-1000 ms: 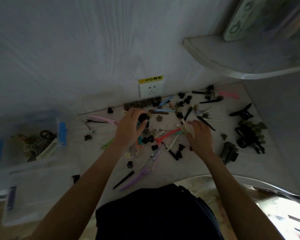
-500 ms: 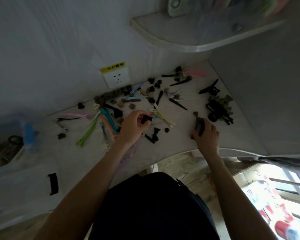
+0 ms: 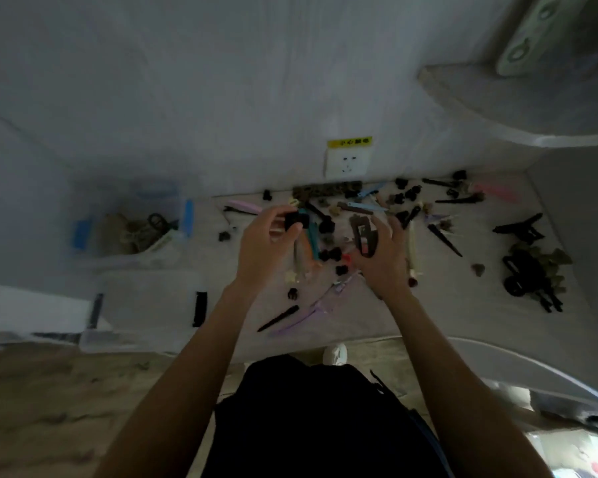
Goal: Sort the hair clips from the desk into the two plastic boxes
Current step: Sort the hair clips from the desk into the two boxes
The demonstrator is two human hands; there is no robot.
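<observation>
Hands now raised over the desk (image 3: 463, 315) pile versus 0.5 s ago: right hand (image 3: 382, 260) grips brown claw clip (image 3: 363, 238), long axis toward wall; left hand (image 3: 265, 248) pinches small black clip (image 3: 296, 220). Boxes (image 3: 145, 298) sit left.

black clip (image 3: 295, 220), teal clip (image 3: 312, 238), yellow label (image 3: 349, 142)

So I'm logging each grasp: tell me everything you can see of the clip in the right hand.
The dark clip looks like a brownish-black plastic claw clip with an open loop body. It is held upright above the desk, pinched in the right hand, with thumb and fingers around its lower part. Blur hides finer detail.
</observation>
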